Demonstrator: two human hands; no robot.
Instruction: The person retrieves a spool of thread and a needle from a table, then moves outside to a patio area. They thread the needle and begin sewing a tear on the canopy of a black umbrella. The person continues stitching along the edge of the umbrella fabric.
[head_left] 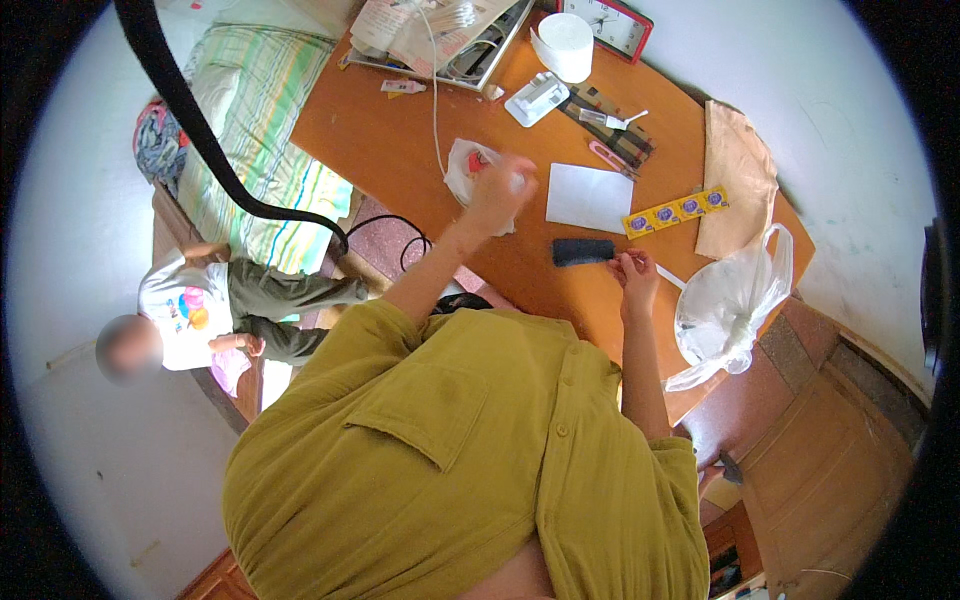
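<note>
My right hand (637, 276) is closed near the inner end of a dark, flat lint brush (583, 252). Its fuzzy rectangular head points left over the table, and a thin white handle sticks out past my fingers. My left hand (506, 190) is over a thin white plastic bag (464, 167) with a red print. Its fingers are curled and slightly blurred, and what they hold, if anything, cannot be made out. Between and beyond my hands lies a white sheet of paper (590, 197). A yellow strip of small packets (676, 212) touches or nearly touches its right corner.
Behind these on the wooden table (390, 135) are a paper roll (563, 50), a red-framed clock (618, 28), a white plastic holder (537, 99) and a cluttered tray (500, 55). A knotted clear bag (735, 310) sits at the right edge. A person (200, 310) is at the left, by a bed (260, 130).
</note>
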